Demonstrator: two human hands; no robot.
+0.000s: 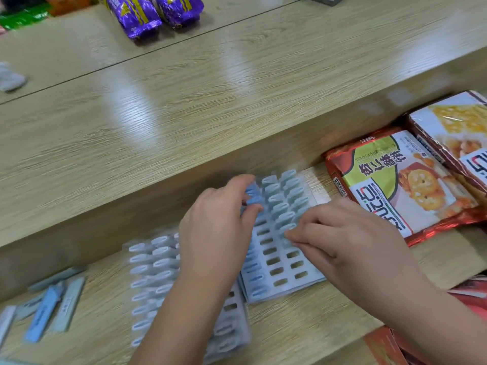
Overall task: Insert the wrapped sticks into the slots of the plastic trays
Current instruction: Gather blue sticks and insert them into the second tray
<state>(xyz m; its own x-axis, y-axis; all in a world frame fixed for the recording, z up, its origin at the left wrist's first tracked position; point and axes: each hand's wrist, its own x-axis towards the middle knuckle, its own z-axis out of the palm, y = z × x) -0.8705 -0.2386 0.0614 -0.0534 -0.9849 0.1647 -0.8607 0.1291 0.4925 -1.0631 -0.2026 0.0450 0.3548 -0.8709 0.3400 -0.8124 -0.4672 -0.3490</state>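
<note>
Shop-like setting: wooden shelving (237, 101) with purple snack packs (137, 17) and cracker bags (395, 185).

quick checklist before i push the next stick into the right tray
1. stick gripped by left hand: ok.
2. free slots in right tray: ok, near rows are open.
3. right hand steadying the tray: cannot tell; its fingertips are at the tray's middle, blurred.
4. placed sticks fully seated: cannot tell.
5. spare sticks on the left: ok.
</note>
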